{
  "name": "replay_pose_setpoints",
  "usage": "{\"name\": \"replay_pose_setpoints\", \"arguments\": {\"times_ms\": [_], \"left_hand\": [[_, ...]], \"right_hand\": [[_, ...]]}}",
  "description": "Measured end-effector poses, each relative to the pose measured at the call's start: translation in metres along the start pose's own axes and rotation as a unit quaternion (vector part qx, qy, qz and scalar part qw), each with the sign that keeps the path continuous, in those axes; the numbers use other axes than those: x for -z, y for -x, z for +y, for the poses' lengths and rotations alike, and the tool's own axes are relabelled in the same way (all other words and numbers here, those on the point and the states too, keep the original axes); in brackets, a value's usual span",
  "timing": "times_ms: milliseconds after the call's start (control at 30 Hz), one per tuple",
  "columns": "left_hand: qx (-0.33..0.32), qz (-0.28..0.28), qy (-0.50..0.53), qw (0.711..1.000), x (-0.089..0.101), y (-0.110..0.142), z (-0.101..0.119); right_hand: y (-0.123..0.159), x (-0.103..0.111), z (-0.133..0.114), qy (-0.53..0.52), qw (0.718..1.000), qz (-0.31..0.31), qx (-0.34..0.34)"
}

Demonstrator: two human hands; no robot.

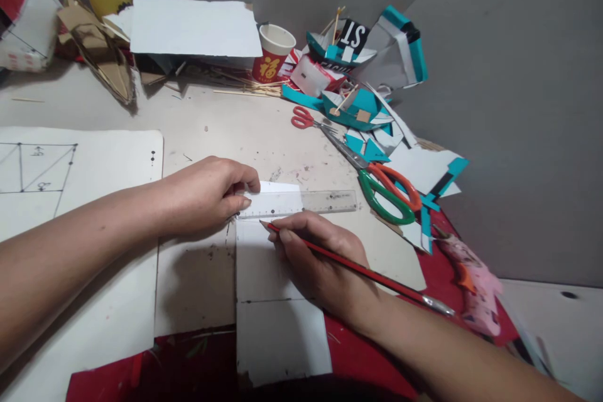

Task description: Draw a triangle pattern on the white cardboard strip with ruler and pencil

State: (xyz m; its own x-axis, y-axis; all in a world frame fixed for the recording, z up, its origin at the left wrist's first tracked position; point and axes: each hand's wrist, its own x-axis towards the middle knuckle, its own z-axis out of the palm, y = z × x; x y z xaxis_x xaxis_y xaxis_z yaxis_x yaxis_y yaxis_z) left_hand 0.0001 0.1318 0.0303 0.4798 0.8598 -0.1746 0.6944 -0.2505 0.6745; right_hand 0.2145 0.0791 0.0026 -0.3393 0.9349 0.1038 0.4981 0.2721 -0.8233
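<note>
A narrow white strip of card (277,270) lies lengthwise before me, with a pencil line drawn across its lower part. Across its top rests a clear ruler (325,201). My left hand (226,191) pinches and presses the ruler's left end, thumb and fingers closed on it. Between the fingers of my right hand (320,251) is a red and black pencil (367,271). Its tip meets the card just below the ruler's edge, near the left side. The right hand's heel rests on the card and hides part of its right side.
Large scissors (389,191) and small red-handled scissors (304,118) lie at the right. Behind are a paper cup (274,53), folded card boats (358,107) and a white card (195,28). A drawn-on sheet (117,264) lies left, a pink glue gun (475,292) far right.
</note>
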Motion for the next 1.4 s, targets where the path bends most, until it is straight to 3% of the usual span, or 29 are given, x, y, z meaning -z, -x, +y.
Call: {"name": "replay_pose_setpoints", "arguments": {"times_ms": [367,500,600,733,833,967,1133,1300,1400], "left_hand": [[0.000,0.004,0.003,1.000,0.000,0.000,0.000],[-0.007,0.006,0.025,1.000,0.000,0.000,-0.003],[0.002,0.001,0.107,0.994,0.000,0.001,-0.007],[0.039,-0.010,0.266,0.963,0.005,0.002,-0.011],[0.075,0.019,0.332,0.940,0.010,0.002,-0.013],[0.082,0.084,0.306,0.945,0.015,0.003,-0.014],[0.087,0.124,0.283,0.947,0.018,0.006,-0.008],[0.094,0.149,0.265,0.948,0.015,0.006,-0.001],[0.086,0.155,0.266,0.948,0.012,0.005,0.000]], "right_hand": [[-0.002,0.001,0.000,0.001,1.000,-0.005,0.001],[0.003,0.000,0.002,-0.066,0.997,-0.003,-0.026],[0.007,0.001,-0.001,-0.173,0.983,0.035,-0.057],[0.006,0.009,-0.010,-0.233,0.964,0.120,0.045],[0.001,0.024,-0.011,-0.162,0.964,0.173,0.119],[-0.015,0.052,0.000,0.053,0.951,0.218,0.212],[-0.040,0.079,0.024,0.261,0.921,0.154,0.244],[-0.048,0.081,0.040,0.297,0.920,0.036,0.253],[-0.048,0.079,0.041,0.279,0.926,0.007,0.253]]}}
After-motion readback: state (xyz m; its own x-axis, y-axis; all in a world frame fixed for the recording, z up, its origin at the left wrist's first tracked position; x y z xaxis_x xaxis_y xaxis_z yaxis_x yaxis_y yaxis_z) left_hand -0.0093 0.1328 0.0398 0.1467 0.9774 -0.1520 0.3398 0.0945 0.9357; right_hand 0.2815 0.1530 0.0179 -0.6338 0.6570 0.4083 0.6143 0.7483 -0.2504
